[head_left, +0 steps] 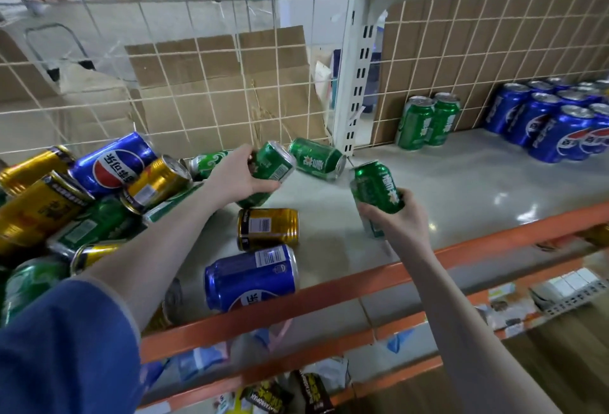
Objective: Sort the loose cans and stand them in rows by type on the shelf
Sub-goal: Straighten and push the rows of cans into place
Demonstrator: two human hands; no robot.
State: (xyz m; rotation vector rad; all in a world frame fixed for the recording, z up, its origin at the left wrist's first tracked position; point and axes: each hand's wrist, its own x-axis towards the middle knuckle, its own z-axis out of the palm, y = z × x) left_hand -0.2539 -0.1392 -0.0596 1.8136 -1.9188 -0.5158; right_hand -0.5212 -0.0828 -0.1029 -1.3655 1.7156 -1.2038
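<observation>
On the grey shelf, the left hand curls its fingers round a tilted green can at the edge of the loose pile, while the right hand grips another green can near two upright green cans beside the blue cans.

We see green cans, blue cans with red-and-white emblems, gold cans with black bands, an orange shelf rail, a blue sleeve.
</observation>
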